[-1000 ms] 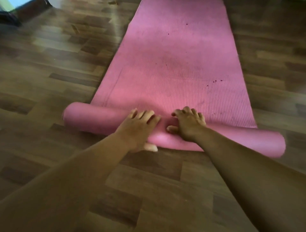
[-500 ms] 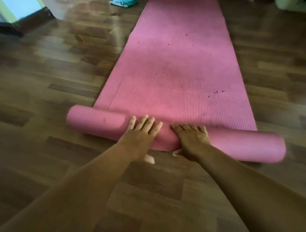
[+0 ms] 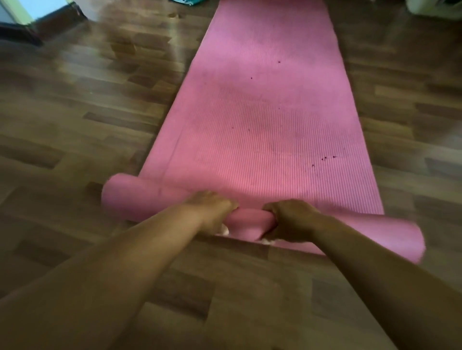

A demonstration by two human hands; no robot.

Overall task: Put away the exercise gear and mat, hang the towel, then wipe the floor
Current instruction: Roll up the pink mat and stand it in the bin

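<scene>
A pink exercise mat (image 3: pixel 270 120) lies on the wooden floor and runs away from me. Its near end is wound into a thick roll (image 3: pixel 140 197) that lies across the view. My left hand (image 3: pixel 212 212) and my right hand (image 3: pixel 290 219) grip the middle of the roll side by side, fingers curled over its top and thumbs under the near side. A teal cloth (image 3: pixel 187 2) shows at the top edge, left of the mat's far end; most of it is out of view.
Wooden floor (image 3: pixel 75 125) spreads on both sides of the mat. A dark doorstep or frame (image 3: pixel 37 27) stands at the top left. A pale object (image 3: pixel 435 10) sits at the top right corner.
My fingers lay flat on the roll before; now both hands are curled round it. The roll has turned a little farther along the mat.
</scene>
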